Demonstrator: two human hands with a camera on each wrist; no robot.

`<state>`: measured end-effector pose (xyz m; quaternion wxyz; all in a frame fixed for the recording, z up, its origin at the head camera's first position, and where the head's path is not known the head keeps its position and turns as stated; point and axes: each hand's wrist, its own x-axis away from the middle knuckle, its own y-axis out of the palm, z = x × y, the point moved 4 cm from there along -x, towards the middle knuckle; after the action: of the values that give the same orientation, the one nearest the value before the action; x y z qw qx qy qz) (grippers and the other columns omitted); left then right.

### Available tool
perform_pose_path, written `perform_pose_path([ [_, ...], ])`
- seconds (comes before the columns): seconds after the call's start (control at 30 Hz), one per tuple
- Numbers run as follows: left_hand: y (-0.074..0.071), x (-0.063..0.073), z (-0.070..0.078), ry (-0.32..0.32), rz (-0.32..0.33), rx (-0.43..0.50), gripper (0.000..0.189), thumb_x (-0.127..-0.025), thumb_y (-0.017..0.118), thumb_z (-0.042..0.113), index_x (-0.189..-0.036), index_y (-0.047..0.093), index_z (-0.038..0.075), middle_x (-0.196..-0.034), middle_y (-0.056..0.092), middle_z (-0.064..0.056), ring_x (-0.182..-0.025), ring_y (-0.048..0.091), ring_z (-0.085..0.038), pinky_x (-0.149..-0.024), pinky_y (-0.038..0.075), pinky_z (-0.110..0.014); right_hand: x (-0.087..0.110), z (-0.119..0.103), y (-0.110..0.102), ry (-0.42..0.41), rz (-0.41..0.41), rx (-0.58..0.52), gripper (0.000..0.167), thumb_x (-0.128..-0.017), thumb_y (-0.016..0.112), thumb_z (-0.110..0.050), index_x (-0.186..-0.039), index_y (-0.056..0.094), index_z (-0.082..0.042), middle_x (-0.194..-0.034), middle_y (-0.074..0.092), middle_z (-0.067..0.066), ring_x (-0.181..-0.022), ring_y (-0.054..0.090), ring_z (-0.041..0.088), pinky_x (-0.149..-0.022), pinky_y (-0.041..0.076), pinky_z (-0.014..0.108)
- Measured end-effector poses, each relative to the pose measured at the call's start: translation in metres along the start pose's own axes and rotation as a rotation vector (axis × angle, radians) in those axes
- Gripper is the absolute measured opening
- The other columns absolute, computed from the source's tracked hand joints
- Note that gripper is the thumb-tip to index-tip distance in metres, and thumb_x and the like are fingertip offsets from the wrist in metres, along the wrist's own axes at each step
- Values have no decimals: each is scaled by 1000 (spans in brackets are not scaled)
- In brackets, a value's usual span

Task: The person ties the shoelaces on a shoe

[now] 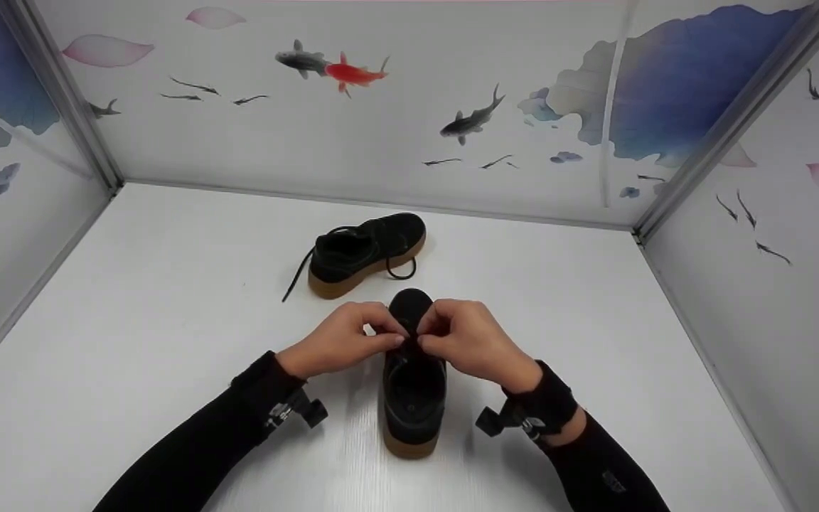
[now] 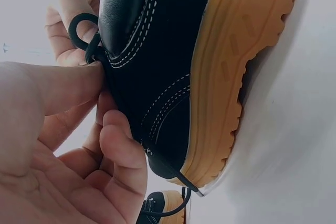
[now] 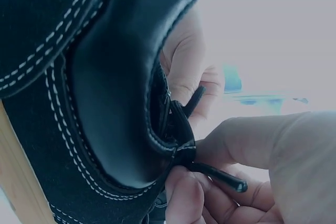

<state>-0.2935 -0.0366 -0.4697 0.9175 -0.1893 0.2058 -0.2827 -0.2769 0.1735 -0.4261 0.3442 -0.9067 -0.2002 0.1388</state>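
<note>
A black low shoe with white stitching (image 2: 173,40) and a tan sole stands upright on the white table, toe pointing away from me. Both hands meet over its lacing. My left hand (image 1: 345,338) pinches the black lace (image 2: 72,31) between thumb and finger, where a small loop sticks up. From the other side my right hand (image 1: 477,341) pinches the lace close to the tongue, and a lace end (image 3: 220,176) pokes out past its fingers. Another lace end (image 2: 181,177) hangs by the toe side in the left wrist view.
Beyond the toe, a matching black shoe (image 1: 402,235) lies at an angle, its loose lace (image 1: 301,270) trailing left onto the table (image 1: 168,306). White panels (image 1: 381,142) printed with fish and leaves close in the table at the back and sides.
</note>
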Motion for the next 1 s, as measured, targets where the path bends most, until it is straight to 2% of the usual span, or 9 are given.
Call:
perform_pose_path([
  [0.23,1,-1,0,1,-1,19,9,-103,81,12,-108,88,11,-101,79,2,-98,68,-12,-89,52,-30,0,1,1,-5,20,20,12,-91,79,-1,-91,76,-13,-82,70,-6,-74,64,11,-65,54,27],
  [0.43,0,-1,0,53,-13,33,10,-101,84,12,-110,89,11,-104,79,-1,-99,69,-14,-89,55,-32,0,2,1,12,0,7,13,-92,80,-2,-91,76,-14,-81,71,-7,-72,62,11,-63,52,26],
  [0.73,1,-1,1,85,-19,-27,12,-99,86,11,-110,90,12,-102,78,0,-96,69,-12,-82,54,-27,-1,3,2,25,-15,-3,10,-93,81,-4,-92,77,-13,-82,72,-7,-72,62,11,-62,51,26],
  [0.9,2,0,3,114,-3,-91,11,-101,83,8,-108,90,12,-99,76,0,-94,68,-12,-81,59,-40,-2,4,2,31,-26,-14,7,-93,80,-4,-93,78,-11,-81,73,-7,-70,62,10,-61,50,25],
  [1.0,2,0,5,137,-7,-133,11,-101,84,9,-109,90,11,-99,75,0,-94,68,-14,-82,59,-43,-2,3,1,39,-31,-25,7,-93,80,-4,-93,79,-11,-80,74,-7,-71,63,11,-61,50,25],
])
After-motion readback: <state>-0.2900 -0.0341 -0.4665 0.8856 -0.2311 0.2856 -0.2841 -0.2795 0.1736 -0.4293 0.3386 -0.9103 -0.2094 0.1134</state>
